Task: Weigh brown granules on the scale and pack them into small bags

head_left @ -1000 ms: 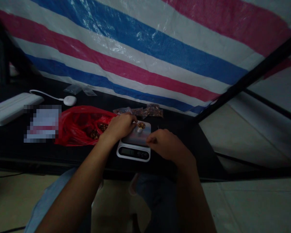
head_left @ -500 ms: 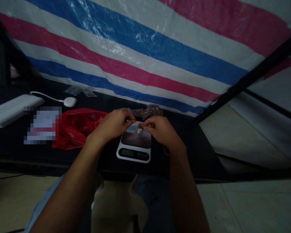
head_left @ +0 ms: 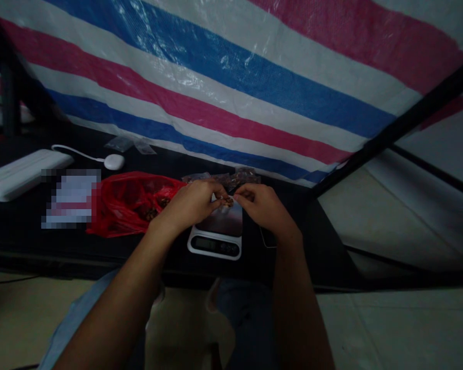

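Brown clump [head_left: 227, 202] is sitting between the fingertips of both hands, just over the back of the kitchen scale [head_left: 214, 247]. The left hand [head_left: 189, 206] is grasping it in a tight pinch, while the right hand [head_left: 264, 208] is meeting it from the other side with curled fingers; I cannot tell whether those fingers are gripping or only touching. Keeping the pinch high is leaving the scale's display uncovered. Red plastic bag [head_left: 119, 205] is lying just beside the left hand, holding more brown pieces [head_left: 151, 214], and small clear bags [head_left: 241, 178] are resting just behind the scale. The scale is standing close to the front edge of the black table [head_left: 31, 241], with a thin cable [head_left: 267, 239] curving just to its right, beside the right wrist.
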The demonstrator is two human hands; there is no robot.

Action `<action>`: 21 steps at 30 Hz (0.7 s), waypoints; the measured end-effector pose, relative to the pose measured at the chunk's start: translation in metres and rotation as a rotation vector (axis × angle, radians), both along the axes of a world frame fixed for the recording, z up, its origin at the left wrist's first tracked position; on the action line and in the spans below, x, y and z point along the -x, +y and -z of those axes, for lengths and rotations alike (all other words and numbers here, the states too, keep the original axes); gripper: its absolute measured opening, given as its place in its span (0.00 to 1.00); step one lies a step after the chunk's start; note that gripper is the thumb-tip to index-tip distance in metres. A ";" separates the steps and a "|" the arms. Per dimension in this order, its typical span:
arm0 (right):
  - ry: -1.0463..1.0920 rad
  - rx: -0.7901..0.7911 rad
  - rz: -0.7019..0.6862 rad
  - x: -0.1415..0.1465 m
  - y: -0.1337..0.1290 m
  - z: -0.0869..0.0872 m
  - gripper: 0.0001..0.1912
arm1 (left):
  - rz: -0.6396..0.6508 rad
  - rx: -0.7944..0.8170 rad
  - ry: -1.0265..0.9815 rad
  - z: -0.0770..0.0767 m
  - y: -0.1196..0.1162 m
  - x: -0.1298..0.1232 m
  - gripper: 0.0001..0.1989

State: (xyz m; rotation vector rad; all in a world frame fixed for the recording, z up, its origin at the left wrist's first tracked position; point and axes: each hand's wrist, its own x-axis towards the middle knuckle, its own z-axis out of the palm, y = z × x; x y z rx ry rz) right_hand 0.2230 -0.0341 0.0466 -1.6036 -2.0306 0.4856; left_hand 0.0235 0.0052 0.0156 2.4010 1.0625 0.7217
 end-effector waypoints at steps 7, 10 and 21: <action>0.046 0.068 0.028 -0.014 0.000 0.001 0.10 | -0.141 -0.110 -0.032 -0.001 0.032 0.018 0.17; 0.061 0.150 0.013 -0.021 0.004 0.012 0.15 | -0.171 -0.086 0.147 0.011 0.063 0.020 0.28; 0.159 0.247 -0.147 -0.013 0.017 0.026 0.20 | -0.219 0.046 0.100 0.030 0.086 0.019 0.22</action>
